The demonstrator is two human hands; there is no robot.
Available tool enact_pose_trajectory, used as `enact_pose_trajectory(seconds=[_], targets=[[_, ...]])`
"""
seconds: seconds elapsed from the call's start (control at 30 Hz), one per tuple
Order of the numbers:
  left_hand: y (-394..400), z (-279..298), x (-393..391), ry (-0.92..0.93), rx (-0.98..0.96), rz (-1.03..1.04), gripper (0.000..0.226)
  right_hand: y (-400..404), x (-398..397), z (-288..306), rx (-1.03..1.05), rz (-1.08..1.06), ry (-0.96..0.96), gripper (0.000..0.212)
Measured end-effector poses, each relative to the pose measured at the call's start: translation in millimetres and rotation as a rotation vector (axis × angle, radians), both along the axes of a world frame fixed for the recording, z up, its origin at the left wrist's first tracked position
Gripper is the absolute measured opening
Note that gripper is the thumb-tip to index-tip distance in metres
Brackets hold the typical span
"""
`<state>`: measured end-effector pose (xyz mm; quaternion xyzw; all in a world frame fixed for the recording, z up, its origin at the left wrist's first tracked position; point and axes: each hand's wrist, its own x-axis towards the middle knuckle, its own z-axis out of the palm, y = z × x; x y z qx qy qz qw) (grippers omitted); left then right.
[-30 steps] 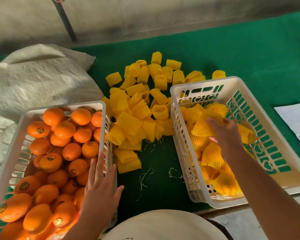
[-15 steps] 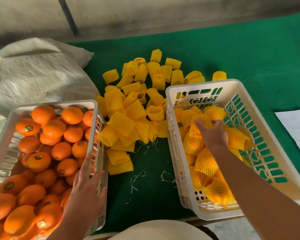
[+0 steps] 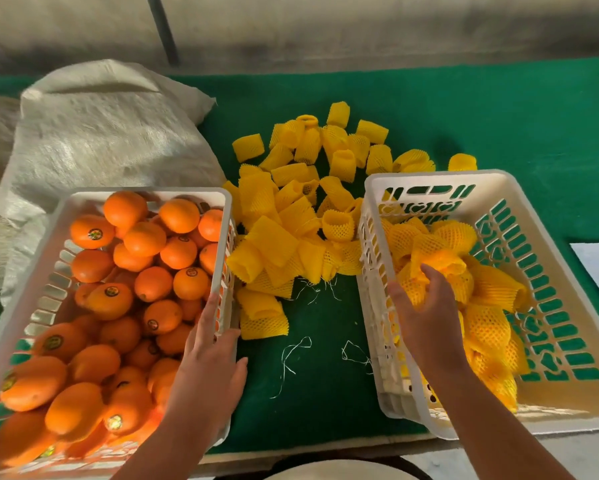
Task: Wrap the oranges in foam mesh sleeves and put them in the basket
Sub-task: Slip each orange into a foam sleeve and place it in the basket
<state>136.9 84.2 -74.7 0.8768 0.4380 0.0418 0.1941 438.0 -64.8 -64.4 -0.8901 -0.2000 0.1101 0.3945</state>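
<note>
Since a second ago, when my right hand (image 3: 426,306) hovered over the wrapped fruit deep in the right basket (image 3: 429,176), it has drawn back toward me and now sits over the near-left part of that pile, fingers curled down onto a wrapped orange (image 3: 415,289); I cannot tell whether it still grips it or has just let go. My left hand (image 3: 208,362) has slid along the rim of the left basket (image 3: 62,216), fingers straight and lying on the inner wall beside the bare oranges (image 3: 152,282). I judge one more orange is delivered, so the next one has to come from the left basket. The loose sleeves (image 3: 291,220) lie heaped on the green cloth (image 3: 499,116) between the two baskets, with a white sack (image 3: 100,133) behind the left one.
</note>
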Motion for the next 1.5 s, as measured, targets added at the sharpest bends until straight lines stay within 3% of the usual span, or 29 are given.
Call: enact_pose_trajectory(seconds=[0.13, 0.27, 0.37, 0.43, 0.57, 0.67, 0.9, 1.07, 1.23, 1.37, 1.5], targets=[[0, -1, -5, -0.045, -0.021, -0.002, 0.030, 8, -37, 0, -0.034, 0.180, 0.021, 0.064], [8, 6, -19, -0.181, -0.116, -0.016, 0.050, 13, -39, 2, -0.119, 0.170, -0.032, 0.063], [29, 19, -45, -0.236, -0.181, 0.064, 0.043, 14, -40, 3, -0.161, 0.160, -0.042, 0.065], [48, 26, -70, -0.170, -0.150, 0.101, 0.040, 15, -43, 3, -0.186, 0.152, -0.055, 0.067], [73, 32, -128, 0.137, 0.038, 0.069, 0.037, 19, -46, 2, -0.268, 0.089, -0.108, 0.071], [79, 39, -169, 0.191, 0.097, 0.036, 0.029, 17, -41, -4, -0.335, 0.012, -0.154, 0.082], [71, 41, -215, 0.354, 0.123, -0.072, 0.079, -6, -19, -37, -0.323, 0.027, -0.236, 0.084], [77, 41, -210, 0.489, 0.143, -0.094, 0.079, 10, -49, -3, -0.361, 0.040, -0.216, 0.083], [74, 44, -207, 0.400, 0.133, -0.018, 0.075, 11, -57, 10, -0.298, 0.111, -0.155, 0.075], [57, 51, -195, 0.109, 0.085, 0.183, 0.081, 4, -55, 13, -0.247, 0.166, -0.154, 0.065], [43, 57, -163, -0.082, -0.097, 0.318, 0.082, 2, -52, 12, -0.220, 0.161, -0.149, 0.071]])
